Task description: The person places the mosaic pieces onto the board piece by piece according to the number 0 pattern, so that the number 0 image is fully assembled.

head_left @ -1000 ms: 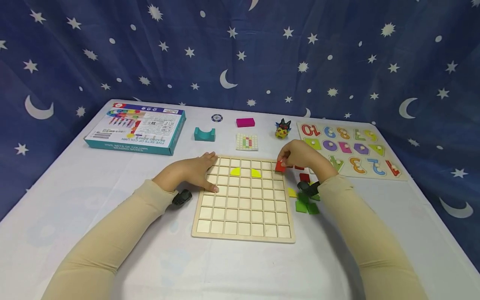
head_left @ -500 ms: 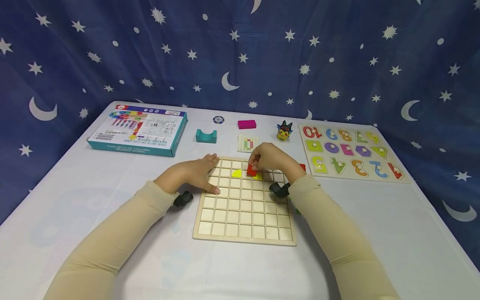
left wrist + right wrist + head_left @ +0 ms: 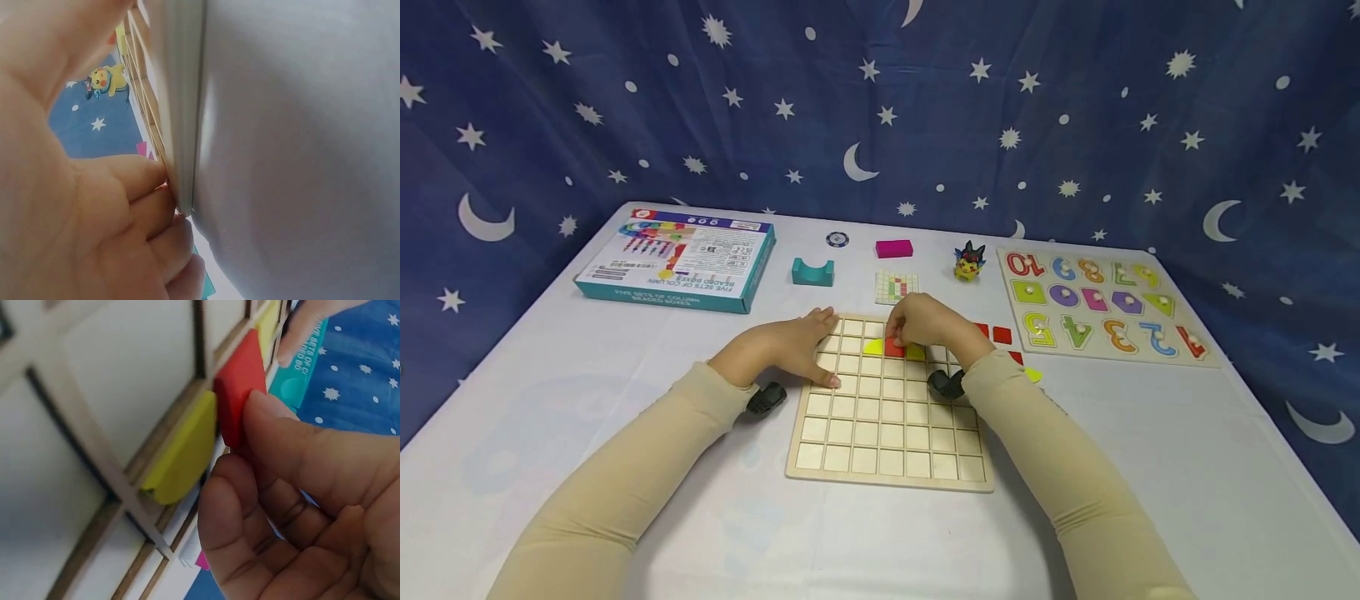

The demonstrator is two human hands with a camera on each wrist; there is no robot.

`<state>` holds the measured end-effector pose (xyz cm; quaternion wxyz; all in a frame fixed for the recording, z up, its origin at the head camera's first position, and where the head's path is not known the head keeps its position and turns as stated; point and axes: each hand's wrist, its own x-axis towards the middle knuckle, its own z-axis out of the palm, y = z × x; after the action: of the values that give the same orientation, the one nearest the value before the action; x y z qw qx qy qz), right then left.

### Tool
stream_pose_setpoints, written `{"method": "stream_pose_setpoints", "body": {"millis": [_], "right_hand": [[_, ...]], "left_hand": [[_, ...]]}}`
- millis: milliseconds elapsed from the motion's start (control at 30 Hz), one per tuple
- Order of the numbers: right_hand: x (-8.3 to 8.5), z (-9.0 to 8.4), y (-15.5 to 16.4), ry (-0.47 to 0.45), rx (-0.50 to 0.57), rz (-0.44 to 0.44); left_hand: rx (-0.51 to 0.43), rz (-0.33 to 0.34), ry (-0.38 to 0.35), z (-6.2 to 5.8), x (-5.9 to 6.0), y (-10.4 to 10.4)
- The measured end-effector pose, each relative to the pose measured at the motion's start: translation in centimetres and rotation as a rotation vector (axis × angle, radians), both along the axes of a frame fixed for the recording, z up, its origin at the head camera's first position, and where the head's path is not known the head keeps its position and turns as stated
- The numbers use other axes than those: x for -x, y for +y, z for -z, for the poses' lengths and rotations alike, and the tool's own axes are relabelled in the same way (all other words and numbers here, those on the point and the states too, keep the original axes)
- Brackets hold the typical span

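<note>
My right hand (image 3: 921, 321) pinches a red square tile (image 3: 240, 387) between thumb and fingers. The tile lies at a cell in the second row from the far edge of a wooden grid board (image 3: 880, 433), tilted in the right wrist view. On either side of it sit two yellow rounded tiles, the left one (image 3: 873, 347) and the right one (image 3: 916, 353). My left hand (image 3: 782, 346) rests with spread fingers on the board's far left edge; in the left wrist view its fingertips (image 3: 156, 172) touch the rim.
Loose red tiles (image 3: 1002, 335) and a yellow tile (image 3: 1033, 375) lie right of the board. Behind it are a pattern card (image 3: 891, 285), teal block (image 3: 812, 273), magenta block (image 3: 894, 249), chip (image 3: 837, 240) and figurine (image 3: 969, 262). A box (image 3: 677, 258) and number puzzle (image 3: 1105, 308) flank them.
My right hand has carried the red tile leftward from the board's far right corner to between the two yellow tiles, then lowered it there. My left hand has stayed on the board's edge.
</note>
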<state>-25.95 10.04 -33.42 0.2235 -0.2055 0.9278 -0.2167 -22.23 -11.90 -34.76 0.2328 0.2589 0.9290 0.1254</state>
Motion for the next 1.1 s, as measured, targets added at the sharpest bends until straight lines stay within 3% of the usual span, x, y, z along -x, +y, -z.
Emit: {"method": "stream_pose_setpoints", "body": {"millis": [400, 1100], "right_hand": [[-0.3, -0.9, 1.7, 0.038, 0.018, 0.003], [-0.9, -1.2, 11.3, -0.009, -0.052, 0.129]], "left_hand": [[0.001, 0.003, 0.003, -0.3, 0.1, 0.2], [-0.005, -0.004, -0.01, -0.5, -0.3, 0.1]]}}
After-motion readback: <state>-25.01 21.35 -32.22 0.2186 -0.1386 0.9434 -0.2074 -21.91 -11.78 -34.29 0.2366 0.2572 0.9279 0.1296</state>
